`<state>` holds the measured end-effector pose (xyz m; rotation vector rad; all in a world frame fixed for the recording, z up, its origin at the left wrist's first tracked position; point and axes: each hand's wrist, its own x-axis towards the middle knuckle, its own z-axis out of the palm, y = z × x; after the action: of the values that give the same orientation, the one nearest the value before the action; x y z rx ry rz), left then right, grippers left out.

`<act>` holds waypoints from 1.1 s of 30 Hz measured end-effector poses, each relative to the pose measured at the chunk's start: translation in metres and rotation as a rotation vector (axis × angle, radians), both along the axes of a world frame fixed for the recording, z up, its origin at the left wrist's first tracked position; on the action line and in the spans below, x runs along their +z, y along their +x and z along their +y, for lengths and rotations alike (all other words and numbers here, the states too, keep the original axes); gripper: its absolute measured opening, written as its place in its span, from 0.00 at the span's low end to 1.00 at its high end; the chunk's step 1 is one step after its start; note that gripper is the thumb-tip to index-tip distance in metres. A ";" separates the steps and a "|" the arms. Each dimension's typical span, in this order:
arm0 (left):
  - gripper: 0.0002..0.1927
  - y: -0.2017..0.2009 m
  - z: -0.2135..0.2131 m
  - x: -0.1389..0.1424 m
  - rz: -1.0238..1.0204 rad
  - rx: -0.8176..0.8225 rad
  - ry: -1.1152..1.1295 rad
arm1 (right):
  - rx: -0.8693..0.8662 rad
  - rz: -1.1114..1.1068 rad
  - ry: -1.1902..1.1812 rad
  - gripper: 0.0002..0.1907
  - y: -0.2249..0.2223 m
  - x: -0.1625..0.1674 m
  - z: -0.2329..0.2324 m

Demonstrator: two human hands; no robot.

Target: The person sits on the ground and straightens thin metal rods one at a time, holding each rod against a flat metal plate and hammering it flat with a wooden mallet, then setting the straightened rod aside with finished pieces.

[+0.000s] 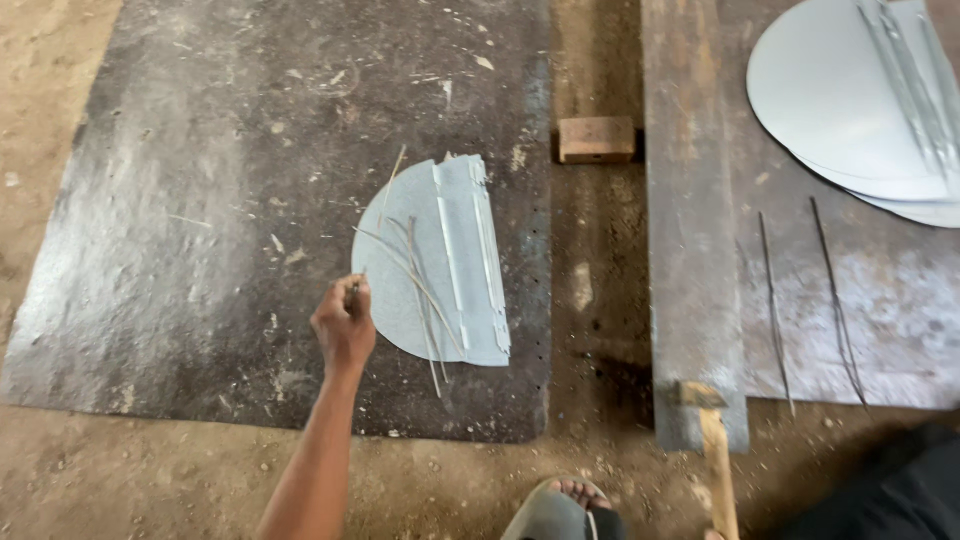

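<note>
Your left hand [344, 322] is pinched shut on the end of a thin wire [410, 276], which runs across the half-round metal sheet [440, 265] lying flat on the dark mat [200, 200]. More thin strips lie on that sheet. Your right hand is out of view; a hammer [712, 440] rests against the steel beam [690, 220], near your sandal [565, 510]

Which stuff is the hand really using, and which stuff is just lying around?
In use:
left hand
thin wires
half-round metal sheet

Lying about:
wooden block
hammer
round metal sheets
two loose wires
</note>
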<state>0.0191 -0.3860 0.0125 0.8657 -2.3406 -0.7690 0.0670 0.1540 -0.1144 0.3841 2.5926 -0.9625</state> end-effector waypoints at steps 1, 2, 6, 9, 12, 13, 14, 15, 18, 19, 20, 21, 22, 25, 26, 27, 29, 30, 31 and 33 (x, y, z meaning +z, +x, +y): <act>0.13 0.005 0.019 -0.002 0.052 -0.061 0.049 | 0.021 0.016 -0.011 0.17 0.004 0.005 0.006; 0.13 0.008 0.040 -0.005 0.044 -0.120 0.125 | 0.028 0.028 -0.016 0.17 0.007 0.009 0.008; 0.11 -0.010 0.147 -0.026 -0.023 -0.381 0.321 | 0.076 0.076 -0.050 0.17 0.020 0.042 0.016; 0.07 -0.036 0.224 -0.043 0.150 -0.606 0.230 | 0.087 0.119 -0.163 0.18 0.008 0.070 0.015; 0.04 -0.064 0.274 -0.053 0.184 -0.684 0.167 | 0.207 0.304 -0.087 0.21 -0.013 0.096 0.010; 0.03 -0.071 0.283 -0.056 0.145 -0.682 0.158 | 0.186 0.279 -0.055 0.21 -0.017 0.105 0.009; 0.03 -0.078 0.289 -0.058 0.099 -0.679 0.160 | 0.168 0.255 -0.025 0.22 -0.020 0.114 0.007; 0.02 -0.084 0.293 -0.060 0.051 -0.674 0.161 | 0.149 0.229 0.003 0.22 -0.022 0.122 0.005; 0.03 -0.094 0.297 -0.064 0.014 -0.704 0.117 | 0.064 0.336 -0.071 0.19 -0.023 0.140 -0.002; 0.03 -0.095 0.296 -0.065 0.011 -0.710 0.095 | 0.104 0.396 -0.093 0.19 -0.026 0.142 -0.005; 0.03 -0.096 0.296 -0.065 0.010 -0.707 0.107 | 0.145 0.461 -0.118 0.19 -0.032 0.142 -0.009; 0.02 -0.097 0.295 -0.065 0.013 -0.706 0.116 | 0.185 0.530 -0.143 0.20 -0.037 0.141 -0.012; 0.02 -0.098 0.294 -0.064 0.015 -0.706 0.126 | 0.227 0.497 -0.073 0.20 -0.045 0.138 -0.015; 0.03 -0.099 0.292 -0.062 -0.213 -0.646 0.192 | 0.301 0.430 0.056 0.22 -0.061 0.129 -0.021; 0.03 -0.099 0.292 -0.061 -0.221 -0.646 0.210 | 0.293 0.418 0.035 0.22 -0.063 0.126 -0.022; 0.03 -0.100 0.292 -0.060 -0.224 -0.645 0.229 | 0.287 0.409 0.015 0.22 -0.064 0.124 -0.022; 0.03 -0.099 0.292 -0.059 -0.234 -0.625 0.248 | 0.167 0.417 -0.119 0.21 -0.062 0.122 -0.022; 0.03 -0.100 0.292 -0.058 -0.228 -0.622 0.243 | 0.098 0.418 -0.184 0.21 -0.061 0.121 -0.021; 0.03 -0.101 0.292 -0.058 -0.209 -0.626 0.232 | 0.206 0.423 -0.073 0.20 -0.062 0.121 -0.019; 0.02 -0.102 0.290 -0.057 -0.305 -0.617 0.301 | 0.412 0.438 0.159 0.20 -0.065 0.119 -0.015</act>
<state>-0.0833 -0.0963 -0.0444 0.3746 -2.8541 -1.3433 0.0017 0.1385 0.0049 -0.3582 2.9723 -0.7588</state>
